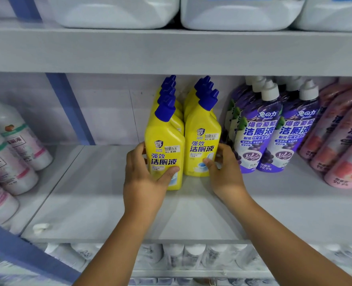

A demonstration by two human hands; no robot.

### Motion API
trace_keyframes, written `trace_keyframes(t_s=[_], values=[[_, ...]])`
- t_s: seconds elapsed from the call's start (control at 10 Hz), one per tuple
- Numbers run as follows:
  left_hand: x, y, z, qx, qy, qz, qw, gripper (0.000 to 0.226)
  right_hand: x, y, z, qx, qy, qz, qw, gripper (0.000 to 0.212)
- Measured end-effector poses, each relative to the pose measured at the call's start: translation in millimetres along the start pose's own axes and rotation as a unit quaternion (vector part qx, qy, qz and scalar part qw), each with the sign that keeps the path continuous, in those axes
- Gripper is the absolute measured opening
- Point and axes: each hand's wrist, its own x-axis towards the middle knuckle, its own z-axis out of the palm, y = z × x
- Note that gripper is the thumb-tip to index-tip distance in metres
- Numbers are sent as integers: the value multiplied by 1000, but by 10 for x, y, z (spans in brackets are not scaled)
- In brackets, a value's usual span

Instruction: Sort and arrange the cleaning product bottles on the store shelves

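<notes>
Right now both hands work two rows of yellow bottles on the middle shelf [129, 213]. Left hand [144, 178] grips the front left yellow bottle [166, 149], fingers curled round its side, thumb on the label. Right hand [224, 172] pinches the front right yellow bottle [202, 141] just beside it. Purple bottles [274, 131] stand right of the yellow rows
</notes>
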Motion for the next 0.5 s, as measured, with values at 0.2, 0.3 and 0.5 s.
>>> trace_keyframes(t_s=[0.2,0.3,0.5], values=[[34,-31,11,-8,-5,-9,1000,85,30,-3,1,-10,-4,6,1000,33],[55,-11,19,14,-4,-14,1000,85,34,-14,-3,-8,-7,8,1000,32],[62,-14,23,-15,-1,-32,999,82,70,2,10,1,-10,17,1000,34]])
